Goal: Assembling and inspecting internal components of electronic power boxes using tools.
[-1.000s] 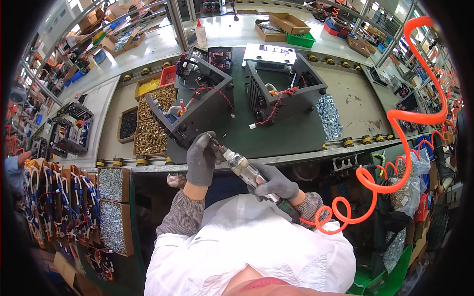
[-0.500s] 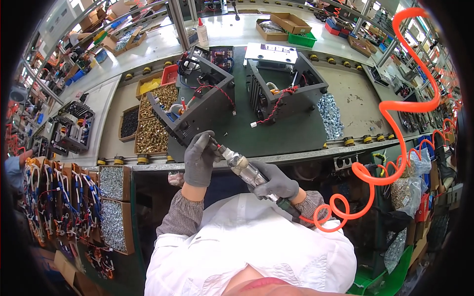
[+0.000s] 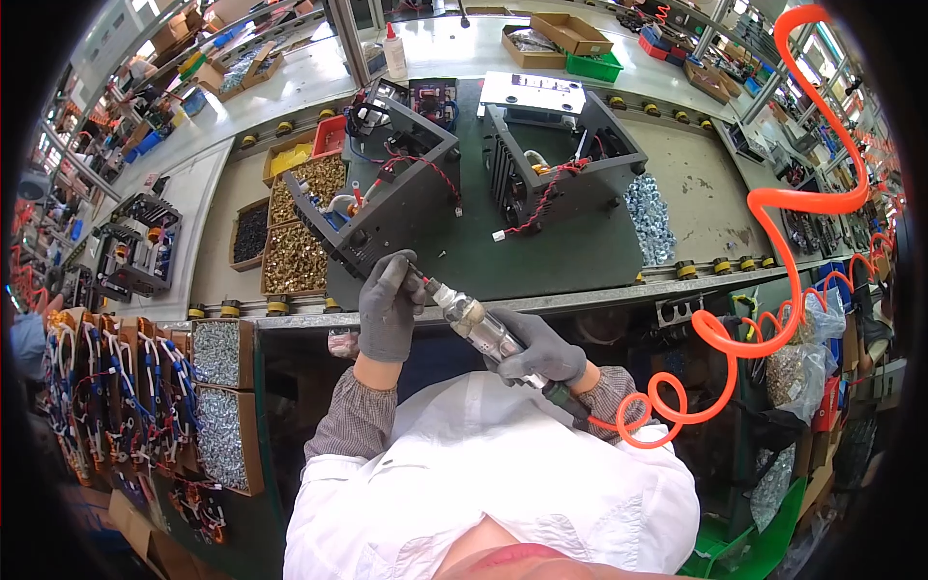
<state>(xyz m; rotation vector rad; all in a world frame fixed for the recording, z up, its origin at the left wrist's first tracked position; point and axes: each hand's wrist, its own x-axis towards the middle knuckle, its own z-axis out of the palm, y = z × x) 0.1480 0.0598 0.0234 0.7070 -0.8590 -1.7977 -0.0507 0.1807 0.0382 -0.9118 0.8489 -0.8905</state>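
grey housings [image 3: 570,193] on green surface [image 3: 522,266]; cartons [image 3: 575,37] on white bench [image 3: 449,58] beyond

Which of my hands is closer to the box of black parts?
Left. Your left hand is to the right of the black parts and nearer you; your right hand, around the tool, is farther right.

One silver power tool [image 3: 478,329]: the person's gloved right hand [image 3: 541,350] is gripping its body; the gloved left hand [image 3: 389,307] is curling at its tip. One orange hose [image 3: 807,201] is trailing behind. Two dark cases [image 3: 414,208] are standing on a green mat [image 3: 541,269].
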